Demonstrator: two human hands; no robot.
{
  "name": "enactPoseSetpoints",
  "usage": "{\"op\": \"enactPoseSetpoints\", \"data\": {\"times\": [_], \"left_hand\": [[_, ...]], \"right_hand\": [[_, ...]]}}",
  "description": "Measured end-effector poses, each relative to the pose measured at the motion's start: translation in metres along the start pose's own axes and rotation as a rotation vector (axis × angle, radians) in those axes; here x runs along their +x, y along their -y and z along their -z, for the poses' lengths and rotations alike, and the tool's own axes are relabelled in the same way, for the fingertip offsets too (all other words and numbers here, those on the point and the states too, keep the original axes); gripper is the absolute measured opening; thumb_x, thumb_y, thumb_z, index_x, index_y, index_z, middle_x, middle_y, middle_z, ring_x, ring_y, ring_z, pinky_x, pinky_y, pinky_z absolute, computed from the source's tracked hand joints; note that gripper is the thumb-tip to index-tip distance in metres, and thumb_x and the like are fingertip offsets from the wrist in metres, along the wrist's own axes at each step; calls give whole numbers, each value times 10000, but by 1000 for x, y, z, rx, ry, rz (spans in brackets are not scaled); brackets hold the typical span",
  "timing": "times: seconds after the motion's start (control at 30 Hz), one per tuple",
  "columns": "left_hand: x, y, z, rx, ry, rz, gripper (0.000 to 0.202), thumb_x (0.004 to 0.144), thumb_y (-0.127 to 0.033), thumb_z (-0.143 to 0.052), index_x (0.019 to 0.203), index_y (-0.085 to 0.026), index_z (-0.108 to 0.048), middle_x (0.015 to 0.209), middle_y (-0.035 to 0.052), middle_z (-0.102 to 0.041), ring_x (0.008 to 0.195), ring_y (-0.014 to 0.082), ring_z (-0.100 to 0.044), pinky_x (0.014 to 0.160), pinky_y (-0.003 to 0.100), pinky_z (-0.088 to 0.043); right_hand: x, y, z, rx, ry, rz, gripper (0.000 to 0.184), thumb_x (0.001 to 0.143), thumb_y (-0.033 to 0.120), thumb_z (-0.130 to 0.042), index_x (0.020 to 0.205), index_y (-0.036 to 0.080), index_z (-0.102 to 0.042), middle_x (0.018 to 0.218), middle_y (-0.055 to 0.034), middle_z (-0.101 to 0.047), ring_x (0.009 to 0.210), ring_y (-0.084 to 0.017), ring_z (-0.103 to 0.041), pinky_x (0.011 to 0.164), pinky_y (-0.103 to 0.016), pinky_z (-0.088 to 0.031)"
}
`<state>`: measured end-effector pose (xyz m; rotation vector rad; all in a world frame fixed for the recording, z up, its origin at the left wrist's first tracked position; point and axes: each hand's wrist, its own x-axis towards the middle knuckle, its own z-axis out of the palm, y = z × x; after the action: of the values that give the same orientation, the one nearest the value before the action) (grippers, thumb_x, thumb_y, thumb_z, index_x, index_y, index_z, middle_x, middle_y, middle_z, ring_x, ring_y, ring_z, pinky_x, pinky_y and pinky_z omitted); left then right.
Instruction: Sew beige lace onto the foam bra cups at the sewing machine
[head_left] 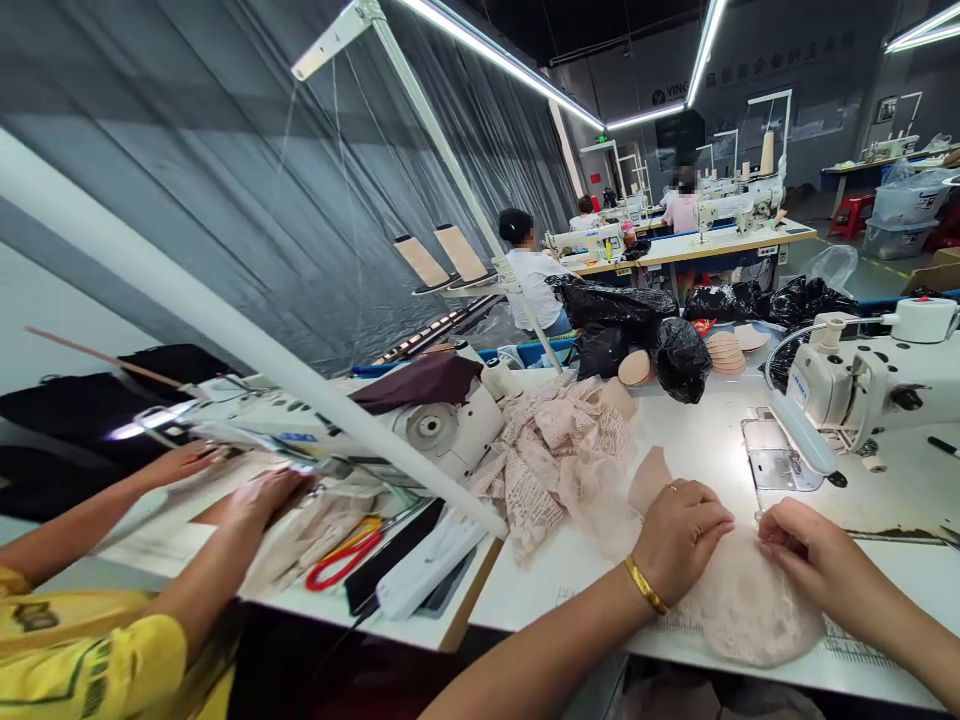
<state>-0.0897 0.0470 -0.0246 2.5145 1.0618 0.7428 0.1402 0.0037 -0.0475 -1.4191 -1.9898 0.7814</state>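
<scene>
A beige lace fabric piece (757, 615) lies spread at the table's front edge, its lower border rounded. My left hand (679, 530), with a gold bracelet and a ring, pinches its upper left edge between thumb and fingers. At the upper right edge, my right hand (806, 545) pinches the same fabric with curled fingers. Just beyond the right hand is the sewing machine's needle plate (784, 468), below the white sewing machine (862, 375). A smooth beige piece (651, 478) sticks out behind my left hand.
Left of my hands lies a heap of beige lace (562, 450). Behind it stand black plastic bags (622, 310) and stacked beige cups (726, 353). A co-worker's hands (274, 495) work at another sewing machine on the left, near red-handled scissors (345, 555). A thread stand (450, 290) rises between.
</scene>
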Motion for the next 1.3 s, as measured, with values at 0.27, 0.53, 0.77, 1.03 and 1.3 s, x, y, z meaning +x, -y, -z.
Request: {"op": "enactPoseSetpoints", "data": {"times": [0.27,0.53,0.77,1.03,1.3], "left_hand": [[27,-3,21,53,285,187,200,1059,-378,-541,1103,-224,-660,962,-3,-746,873,171,-699,775,265,-503],[63,51,57,240,161,403,350,881,-332,-748,1167,-141,-681,1172,141,-699,1120,321,-657,1017,447,-501],[58,20,46,40,236,208,517,906,-402,-773,1359,-223,-602,1409,78,-651,1291,236,-617,1111,338,-470],[44,-9,-2,-115,599,52,244,959,-478,-706,985,-237,-678,728,-42,-673,727,172,-685,649,235,-444],[98,60,86,259,67,574,291,1055,-372,-544,1197,-183,-714,1245,111,-716,1189,259,-642,1031,345,-472]], "right_hand": [[3,0,24,428,82,-129,342,1014,563,-528,910,242,-585,798,4,-556,765,-192,-545,672,-297,-467],[12,-25,14,338,52,-144,454,987,685,-480,920,252,-602,796,7,-536,755,-202,-538,672,-310,-453],[11,-22,12,320,16,-121,436,967,671,-543,938,248,-644,781,0,-559,729,-200,-555,645,-314,-481],[-3,-16,9,517,-79,-165,424,928,654,-619,1056,251,-649,872,-38,-662,751,-212,-628,653,-324,-548],[10,-34,5,416,3,-172,448,921,703,-573,988,277,-697,720,-10,-586,660,-215,-586,561,-307,-509]]}}
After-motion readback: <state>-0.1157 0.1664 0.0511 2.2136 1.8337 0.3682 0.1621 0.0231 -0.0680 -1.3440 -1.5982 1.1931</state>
